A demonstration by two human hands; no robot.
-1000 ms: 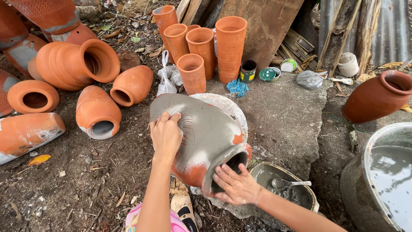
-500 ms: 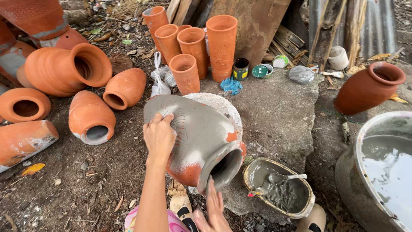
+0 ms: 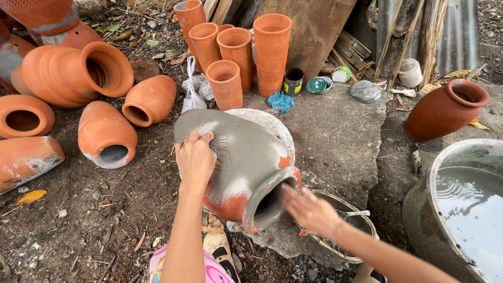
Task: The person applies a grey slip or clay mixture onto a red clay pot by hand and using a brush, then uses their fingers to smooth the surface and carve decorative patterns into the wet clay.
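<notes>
The single head camera is looking steeply down from close above at the grey-coated clay pot, facing twelve o'clock.

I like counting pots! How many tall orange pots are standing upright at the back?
5 tall pots: one farthest back, three in a row, one in front. Another may be hidden behind.

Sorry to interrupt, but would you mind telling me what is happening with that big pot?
A person has a large clay pot tipped on its side on a stone slab, most of it coated in grey slip. The left hand rests flat on its grey body. The right hand, blurred, is beside the pot's mouth, above a bowl of grey slip.
</notes>
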